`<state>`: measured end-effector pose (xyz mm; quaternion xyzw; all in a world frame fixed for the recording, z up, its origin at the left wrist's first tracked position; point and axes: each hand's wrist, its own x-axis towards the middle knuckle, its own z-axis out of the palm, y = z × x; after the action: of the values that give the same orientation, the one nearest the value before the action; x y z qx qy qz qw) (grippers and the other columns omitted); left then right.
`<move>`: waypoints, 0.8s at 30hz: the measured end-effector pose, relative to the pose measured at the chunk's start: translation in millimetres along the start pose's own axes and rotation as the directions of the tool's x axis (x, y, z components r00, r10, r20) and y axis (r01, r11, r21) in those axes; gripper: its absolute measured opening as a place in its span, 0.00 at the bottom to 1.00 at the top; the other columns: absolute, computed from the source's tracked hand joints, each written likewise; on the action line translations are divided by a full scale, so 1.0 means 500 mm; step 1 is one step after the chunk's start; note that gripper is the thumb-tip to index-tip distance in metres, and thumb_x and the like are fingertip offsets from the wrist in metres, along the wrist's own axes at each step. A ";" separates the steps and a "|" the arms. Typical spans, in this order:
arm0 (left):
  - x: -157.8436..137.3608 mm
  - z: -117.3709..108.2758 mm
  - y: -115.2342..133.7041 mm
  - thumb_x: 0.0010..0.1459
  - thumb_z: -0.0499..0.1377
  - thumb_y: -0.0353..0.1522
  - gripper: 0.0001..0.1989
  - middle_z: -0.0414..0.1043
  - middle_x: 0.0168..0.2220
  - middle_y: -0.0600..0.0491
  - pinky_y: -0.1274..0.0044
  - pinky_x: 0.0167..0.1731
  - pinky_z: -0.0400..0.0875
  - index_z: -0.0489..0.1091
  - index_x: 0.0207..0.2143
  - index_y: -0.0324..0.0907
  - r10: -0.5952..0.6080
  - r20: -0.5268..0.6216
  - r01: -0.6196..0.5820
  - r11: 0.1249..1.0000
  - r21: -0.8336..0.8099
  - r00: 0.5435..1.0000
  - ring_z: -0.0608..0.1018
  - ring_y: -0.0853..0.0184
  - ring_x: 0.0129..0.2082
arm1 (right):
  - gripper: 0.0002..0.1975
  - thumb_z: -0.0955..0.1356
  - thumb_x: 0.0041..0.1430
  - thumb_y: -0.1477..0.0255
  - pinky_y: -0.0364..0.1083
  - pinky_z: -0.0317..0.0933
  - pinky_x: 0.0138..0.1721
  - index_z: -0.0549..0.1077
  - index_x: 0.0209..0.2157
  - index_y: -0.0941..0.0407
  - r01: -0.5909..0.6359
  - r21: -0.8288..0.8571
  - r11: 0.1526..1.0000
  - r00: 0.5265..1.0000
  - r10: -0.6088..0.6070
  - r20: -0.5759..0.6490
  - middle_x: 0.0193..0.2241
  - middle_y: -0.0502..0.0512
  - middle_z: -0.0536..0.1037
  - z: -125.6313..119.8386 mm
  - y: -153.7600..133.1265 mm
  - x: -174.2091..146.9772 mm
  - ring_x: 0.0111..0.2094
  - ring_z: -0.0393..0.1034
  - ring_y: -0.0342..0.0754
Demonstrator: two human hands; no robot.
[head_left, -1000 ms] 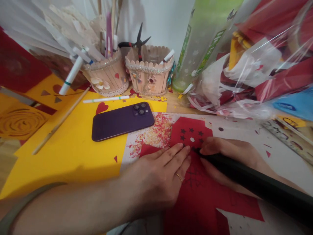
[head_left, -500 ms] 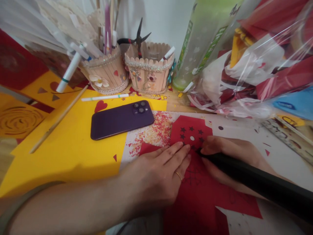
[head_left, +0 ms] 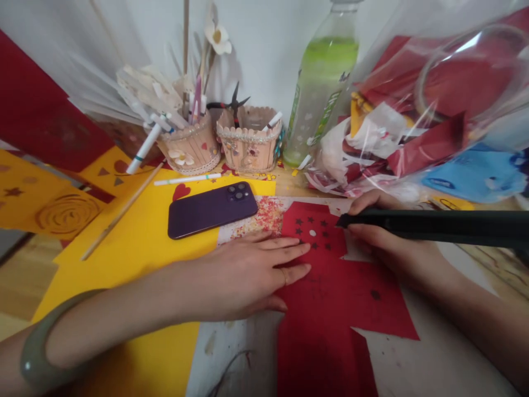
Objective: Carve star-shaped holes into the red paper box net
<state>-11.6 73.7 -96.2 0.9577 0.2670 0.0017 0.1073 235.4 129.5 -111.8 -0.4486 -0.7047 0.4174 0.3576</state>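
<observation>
My left hand [head_left: 256,270] lies flat on the red paper [head_left: 318,309], fingers stretched out, a ring on one of them. Between thumb and fingers, my right hand [head_left: 384,237] grips a thick black pen-shaped tool [head_left: 438,225]. Its dark tip is raised just past the right edge of the paper's upper flap; I cannot make out what kind of tip it is. A ring of several dark stars surrounds a pale round spot on that flap. Faint lines are drawn lower down, and the right-hand flap carries a dark mark. A white board [head_left: 397,358] lies underneath.
A purple phone [head_left: 210,212] rests on yellow paper [head_left: 152,286], near a thin wooden stick [head_left: 124,212] and a white marker [head_left: 188,180]. Behind stand two craft-stick baskets [head_left: 248,144], a green-tinted bottle [head_left: 322,82] and a clear bag of scraps [head_left: 397,121]. Red and yellow bits [head_left: 268,215] are scattered about.
My right hand has lifted the tool away from the stars, up and to the right. My left hand has slid slightly left with its fingers more spread. The head view has shifted.
</observation>
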 end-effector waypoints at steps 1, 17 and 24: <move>0.004 0.008 0.010 0.63 0.52 0.42 0.23 0.54 0.62 0.46 0.66 0.57 0.58 0.61 0.57 0.43 -0.025 -0.006 0.025 0.999 0.032 1.000 0.60 0.59 0.61 | 0.05 0.69 0.52 0.67 0.42 0.54 0.24 0.68 0.32 0.49 -0.001 -0.010 1.000 1.000 0.001 -0.015 0.29 0.45 0.69 -0.004 -0.007 0.001 0.27 0.61 0.42; 0.042 0.091 0.126 0.64 0.49 0.37 0.21 0.75 0.43 0.37 0.74 0.33 0.72 0.73 0.42 0.28 -0.049 -0.570 0.276 0.907 0.320 0.820 0.78 0.55 0.43 | 0.03 0.67 0.52 0.69 0.41 0.60 0.24 0.69 0.30 0.52 -0.016 -0.176 0.984 0.991 0.039 0.131 0.23 0.46 0.72 0.045 -0.042 -0.042 0.23 0.66 0.42; 0.032 0.078 0.103 0.61 0.54 0.31 0.14 0.76 0.44 0.45 0.75 0.43 0.70 0.72 0.44 0.30 0.002 -0.512 0.215 0.906 0.365 0.859 0.77 0.62 0.43 | 0.03 0.65 0.49 0.74 0.40 0.59 0.21 0.66 0.27 0.51 0.053 -0.342 0.938 0.997 -0.031 0.070 0.19 0.44 0.73 0.055 -0.020 -0.061 0.17 0.65 0.40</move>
<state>30.7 31.0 -124.6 0.9082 0.3337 0.1878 -0.1687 218.2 91.3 -117.5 -0.4756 -0.7872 0.2942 0.2599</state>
